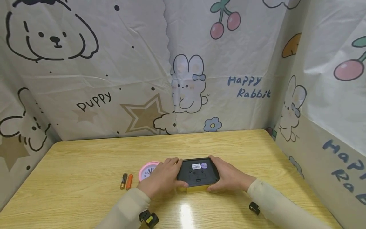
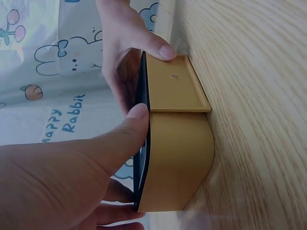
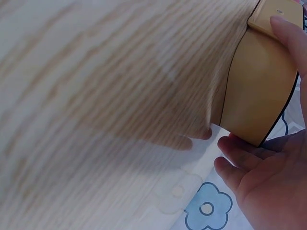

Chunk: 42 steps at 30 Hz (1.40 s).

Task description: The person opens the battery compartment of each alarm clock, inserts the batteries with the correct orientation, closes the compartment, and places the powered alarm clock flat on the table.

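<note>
A patterned backdrop (image 1: 137,73) with printed animals and fruit stands behind and beside the wood-grained bench (image 1: 85,165), on which the work is laid out. Two pale sleeves (image 1: 125,208) reach in from the near edge. The left grip (image 1: 161,178) and the right grip (image 1: 230,175) are closed about opposite ends of a gold-sided device (image 1: 197,175), with thumbs toward its near side and fingers around the far corners. The device sits at the middle of the bench, its black face turned up and toward the head view. A pink clock (image 1: 147,171) lies to its left, partly hidden by the left grip; whether the two touch cannot be told. Beyond the clock, an orange battery (image 1: 129,182) and a black-and-copper battery (image 1: 123,181) lie side by side, held by neither grip. On the black face are a white label (image 1: 196,166) and a faint rectangular outline, possibly a battery cover. The step in hand appears to be positioning the device to expose this face; the next move probably calls for one grip to steady the body while the other frees a finger for the cover, before either battery is taken up.
</note>
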### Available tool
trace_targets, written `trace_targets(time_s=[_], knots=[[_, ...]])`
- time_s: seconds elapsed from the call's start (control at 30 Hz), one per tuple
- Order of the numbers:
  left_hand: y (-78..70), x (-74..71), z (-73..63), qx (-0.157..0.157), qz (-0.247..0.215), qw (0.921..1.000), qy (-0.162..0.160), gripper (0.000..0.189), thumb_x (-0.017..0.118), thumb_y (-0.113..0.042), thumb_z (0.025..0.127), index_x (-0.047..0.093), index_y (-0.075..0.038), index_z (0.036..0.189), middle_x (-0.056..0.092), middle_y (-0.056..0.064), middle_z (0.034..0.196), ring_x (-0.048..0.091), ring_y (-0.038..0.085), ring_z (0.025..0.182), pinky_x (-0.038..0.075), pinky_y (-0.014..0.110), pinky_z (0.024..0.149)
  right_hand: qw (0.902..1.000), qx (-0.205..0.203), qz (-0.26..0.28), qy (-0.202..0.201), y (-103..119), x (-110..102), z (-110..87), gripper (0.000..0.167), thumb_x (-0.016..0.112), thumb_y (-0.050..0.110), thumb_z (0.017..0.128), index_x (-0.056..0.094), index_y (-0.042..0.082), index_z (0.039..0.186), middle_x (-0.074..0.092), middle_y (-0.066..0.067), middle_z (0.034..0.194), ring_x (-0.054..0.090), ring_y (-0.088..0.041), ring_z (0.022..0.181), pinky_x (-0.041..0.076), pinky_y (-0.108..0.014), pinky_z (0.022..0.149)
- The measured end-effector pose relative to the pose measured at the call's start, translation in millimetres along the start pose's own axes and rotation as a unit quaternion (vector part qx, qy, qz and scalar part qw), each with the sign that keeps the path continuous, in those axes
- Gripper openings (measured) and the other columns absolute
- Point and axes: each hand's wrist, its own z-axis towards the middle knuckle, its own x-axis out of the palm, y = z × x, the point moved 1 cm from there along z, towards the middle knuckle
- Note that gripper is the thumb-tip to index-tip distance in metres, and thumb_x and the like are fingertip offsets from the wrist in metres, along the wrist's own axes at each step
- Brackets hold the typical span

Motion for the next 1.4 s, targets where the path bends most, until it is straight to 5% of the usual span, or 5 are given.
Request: trace_targets(time_s=[0.93,1.27,1.4], knots=[[-2.0,6.4,-2.7,0.006,0.015,0.9999,0.0,0.094,0.071,-0.057,0.084,0.042,0.003,0.151,0.045,0.024,0.153,0.048,0.038,0.137,0.043,0.051,0.111,0.9991,-0.001,0.043,-0.001,-2.6,7.3,-3.1,0.129,0.092,0.055,0.062,0.024,0.003,0.159,0.043,-0.014,0.157,0.046,-0.031,0.141,0.037,-0.053,0.117],[-1.4,4.8,-0.7,0.004,0.029,0.9995,-0.006,0.095,0.071,-0.06,0.083,0.044,0.001,0.15,0.048,0.021,0.15,0.048,0.036,0.137,0.042,0.052,0.112,0.9988,-0.013,-0.001,0.047,8.7,-10.1,-3.1,0.131,0.087,0.06,0.069,0.015,0.0,0.161,0.025,-0.023,0.165,0.03,-0.039,0.151,0.03,-0.055,0.121],[-1.7,2.9,1.4,0.002,0.033,0.9994,-0.01,0.095,0.073,-0.061,0.081,0.048,0.0,0.148,0.052,0.019,0.148,0.049,0.035,0.136,0.043,0.052,0.112,0.9989,-0.006,-0.011,0.045,13.7,-15.4,-1.8,0.118,0.077,0.065,0.078,0.02,0.004,0.161,0.024,-0.022,0.165,0.031,-0.041,0.151,0.032,-0.057,0.119]])
